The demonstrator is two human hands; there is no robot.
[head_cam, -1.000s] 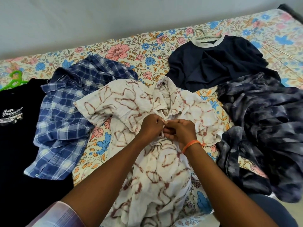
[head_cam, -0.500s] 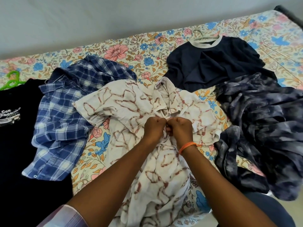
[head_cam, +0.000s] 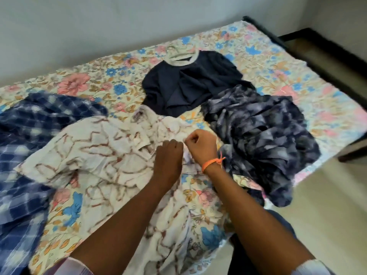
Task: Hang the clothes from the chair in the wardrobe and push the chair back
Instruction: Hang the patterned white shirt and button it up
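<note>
A cream shirt with brown vein pattern (head_cam: 95,153) lies spread on the floral bedsheet (head_cam: 111,76). My left hand (head_cam: 168,155) and my right hand (head_cam: 200,145), which wears an orange wristband, meet at the shirt's front below its collar, and both pinch the fabric there with curled fingers. A blue checked shirt (head_cam: 25,135) lies to the left. A navy t-shirt with a pale collar (head_cam: 190,84) on a light hanger lies behind. A dark mottled garment (head_cam: 264,133) lies to the right. The picture is blurred.
The bed stands against a pale wall, and its dark frame (head_cam: 317,62) runs along the right side. Beige floor (head_cam: 327,205) lies to the right of the bed. My dark trouser leg shows at the bottom right.
The view has swung to the right, so the black printed t-shirt and green hanger have left the picture. My hands stay together on the cream shirt's front.
</note>
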